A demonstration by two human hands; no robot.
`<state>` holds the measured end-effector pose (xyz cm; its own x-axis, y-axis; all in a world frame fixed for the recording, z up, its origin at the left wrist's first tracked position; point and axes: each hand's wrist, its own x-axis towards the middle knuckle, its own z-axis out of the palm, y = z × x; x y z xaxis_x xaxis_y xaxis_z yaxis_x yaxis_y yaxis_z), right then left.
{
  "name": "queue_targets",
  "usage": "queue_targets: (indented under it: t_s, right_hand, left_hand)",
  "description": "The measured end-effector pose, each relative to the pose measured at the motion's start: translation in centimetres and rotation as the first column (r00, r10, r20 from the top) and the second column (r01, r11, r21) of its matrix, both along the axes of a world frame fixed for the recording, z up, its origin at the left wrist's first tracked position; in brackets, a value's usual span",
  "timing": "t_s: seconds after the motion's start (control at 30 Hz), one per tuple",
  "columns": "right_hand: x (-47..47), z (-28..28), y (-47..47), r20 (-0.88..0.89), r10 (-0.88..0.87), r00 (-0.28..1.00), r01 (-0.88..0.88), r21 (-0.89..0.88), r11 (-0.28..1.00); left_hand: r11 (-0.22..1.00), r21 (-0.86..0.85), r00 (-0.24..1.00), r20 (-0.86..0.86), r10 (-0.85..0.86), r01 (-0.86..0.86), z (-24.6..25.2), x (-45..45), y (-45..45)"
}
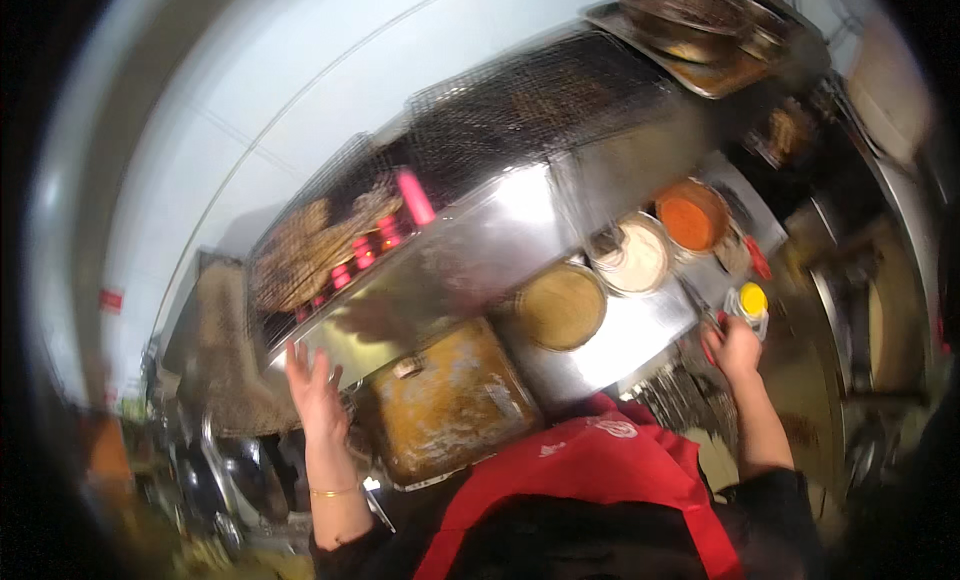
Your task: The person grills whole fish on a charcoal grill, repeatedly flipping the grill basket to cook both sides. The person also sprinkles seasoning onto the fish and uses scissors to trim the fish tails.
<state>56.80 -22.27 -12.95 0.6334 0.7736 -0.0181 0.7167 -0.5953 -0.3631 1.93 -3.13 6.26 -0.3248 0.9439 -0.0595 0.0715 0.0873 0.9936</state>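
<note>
My left hand [319,400] is raised with its fingers apart near the left end of the steel grill front [450,257], holding nothing. My right hand [735,349] is closed around the red handles of what look like scissors [699,299], their dark blades pointing away from me. A jar with a yellow lid [753,300] stands just beyond that hand. Left of the blades sit a round container of cream-white sauce [641,254] and one with a tan surface [561,306]. Orange-red powder or sauce fills another container [688,218] farther back.
A stained, rimmed metal tray [454,404] lies before me. Behind it, browned food [300,242] rests in wire grates over glowing burners [364,251]. Wire racks [540,92] cover the grill's far part. Metal pans [682,17] are stacked at the back right.
</note>
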Motion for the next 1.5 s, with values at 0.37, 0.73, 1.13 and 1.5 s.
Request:
queue_targets:
  t_s: [0.37,0.73,1.13,1.5]
  right_hand:
    - [-1.9,-2.8,5.0,0.145,0.651,0.745,-0.649,0.385,0.656]
    - [-7.4,-5.8,10.4,0.161,0.909,0.385,-0.898,0.295,0.328]
    - [-6.9,-6.9,10.4,0.048,0.905,0.424,-0.859,0.339,0.384]
    - [-6.4,-9.4,10.1,0.163,0.886,0.434,-0.866,0.349,0.359]
  left_hand:
    - [0.962,-0.015,0.223,-0.972,-0.078,0.273,7.4,2.9,2.2]
    - [0.873,-0.385,0.098,-0.923,-0.373,-0.301,0.9,4.9,4.0]
    - [0.877,-0.284,0.324,-0.933,-0.159,-0.388,-0.6,3.9,4.9]
    - [0.982,0.100,0.725,-0.664,0.184,-0.157,5.5,1.3,4.5]
